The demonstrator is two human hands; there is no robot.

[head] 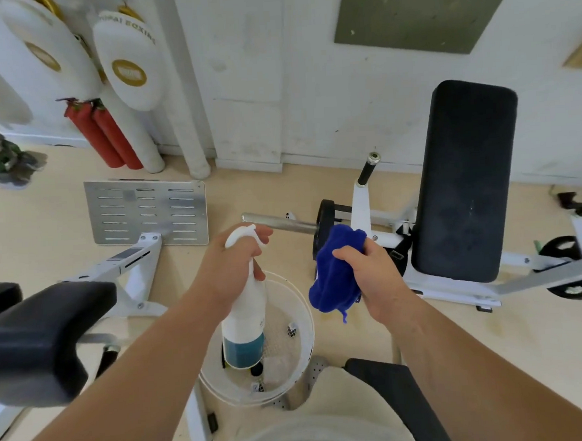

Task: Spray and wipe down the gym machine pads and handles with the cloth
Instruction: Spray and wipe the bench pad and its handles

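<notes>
1. Head view: my left hand curls round the neck of the spray bottle, fingers at the trigger. The bottle is upright, and its base is over or in the white basket; I cannot tell which.
2. My right hand clutches the bunched blue cloth, thumb across it. The cloth spills out left of the fingers.
3. The black pad stands to the right, apart from both hands.
4. A white wall pad reads "BOXING". The bottle's teal label is too small to read.
</notes>
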